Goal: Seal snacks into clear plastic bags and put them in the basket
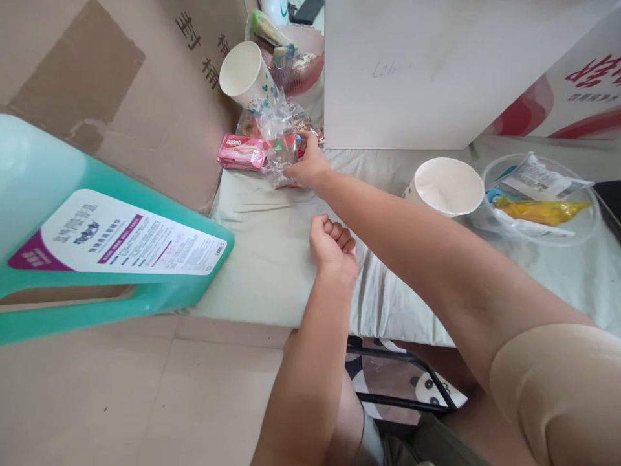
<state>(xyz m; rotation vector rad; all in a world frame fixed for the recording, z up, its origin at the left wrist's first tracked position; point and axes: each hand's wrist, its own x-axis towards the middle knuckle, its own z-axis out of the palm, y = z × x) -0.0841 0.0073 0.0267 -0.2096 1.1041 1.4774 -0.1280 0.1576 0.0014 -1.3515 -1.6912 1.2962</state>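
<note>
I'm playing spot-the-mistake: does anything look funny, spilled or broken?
I see no spill. The cardboard box has a big, darker patch that doesn't match its paler side; I can't tell why. There's also a tiny dark speck on the pale floor.

The right hand (313,162) partly hides a clear, red-banded plastic packet (283,150); the left edge crops a turquoise plastic jug (112,182).

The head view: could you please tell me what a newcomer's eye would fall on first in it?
Most likely the large teal jug, which fills much of the left side in front of a cardboard box. Next might come the right hand, at a clear-wrapped packet beside a pink package near the top centre. Below it, the left hand is curled into a fist.
</note>
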